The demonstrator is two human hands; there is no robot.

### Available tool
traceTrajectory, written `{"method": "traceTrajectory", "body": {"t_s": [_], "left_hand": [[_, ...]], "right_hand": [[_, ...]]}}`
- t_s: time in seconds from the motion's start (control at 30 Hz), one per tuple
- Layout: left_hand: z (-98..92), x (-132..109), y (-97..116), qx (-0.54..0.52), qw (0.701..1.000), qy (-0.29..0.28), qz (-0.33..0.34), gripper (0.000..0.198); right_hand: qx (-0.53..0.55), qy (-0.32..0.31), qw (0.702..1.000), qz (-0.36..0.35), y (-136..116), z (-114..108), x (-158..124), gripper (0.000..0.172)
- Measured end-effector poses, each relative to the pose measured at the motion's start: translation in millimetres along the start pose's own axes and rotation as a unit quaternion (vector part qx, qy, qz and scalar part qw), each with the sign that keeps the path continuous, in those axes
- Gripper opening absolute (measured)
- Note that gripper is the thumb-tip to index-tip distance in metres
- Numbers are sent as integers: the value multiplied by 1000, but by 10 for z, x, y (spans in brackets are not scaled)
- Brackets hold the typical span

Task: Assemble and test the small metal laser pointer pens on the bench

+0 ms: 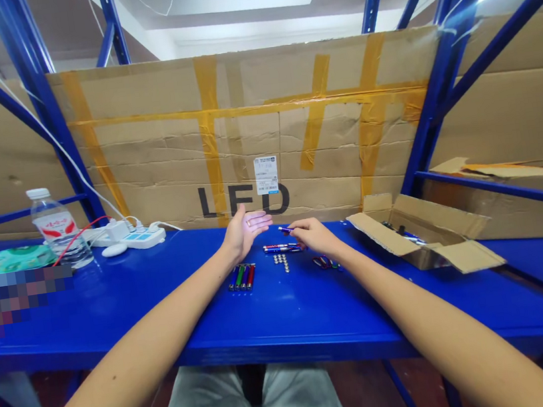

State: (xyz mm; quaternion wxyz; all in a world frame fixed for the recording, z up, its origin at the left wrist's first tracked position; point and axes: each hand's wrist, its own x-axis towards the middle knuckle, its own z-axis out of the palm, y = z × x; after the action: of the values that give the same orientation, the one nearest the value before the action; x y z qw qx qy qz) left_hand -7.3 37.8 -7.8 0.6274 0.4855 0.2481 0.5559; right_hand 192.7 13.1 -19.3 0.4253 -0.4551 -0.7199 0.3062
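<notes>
My left hand (246, 230) is open above the blue table, its palm turned toward the right and its fingers stretched out. A pale violet glow lies on the palm. Opposite it, my right hand (312, 235) is closed on a small blue penlight (286, 230), whose end points at the left palm. Below the hands lie several more penlights (282, 248), side by side. Small silver button cells (280, 260) sit in short rows in front of them. Several coloured metal tubes (242, 277) stand in a row near my left wrist. Small coloured pieces (327, 262) lie under my right wrist.
An open cardboard box (422, 236) with small parts inside stands on the right. At the left are a water bottle (56, 227), a white power strip (142, 237) and a green packet (16, 259). A large cardboard panel (169, 157) closes off the back between blue posts.
</notes>
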Motion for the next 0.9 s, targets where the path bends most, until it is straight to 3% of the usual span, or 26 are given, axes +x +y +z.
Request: {"method": "traceTrajectory", "body": {"t_s": [0.9], "left_hand": [[32, -19, 7, -7, 1000, -6, -5, 63]], "right_hand": [[-64, 22, 998, -9, -122, -3, -68, 24]]}}
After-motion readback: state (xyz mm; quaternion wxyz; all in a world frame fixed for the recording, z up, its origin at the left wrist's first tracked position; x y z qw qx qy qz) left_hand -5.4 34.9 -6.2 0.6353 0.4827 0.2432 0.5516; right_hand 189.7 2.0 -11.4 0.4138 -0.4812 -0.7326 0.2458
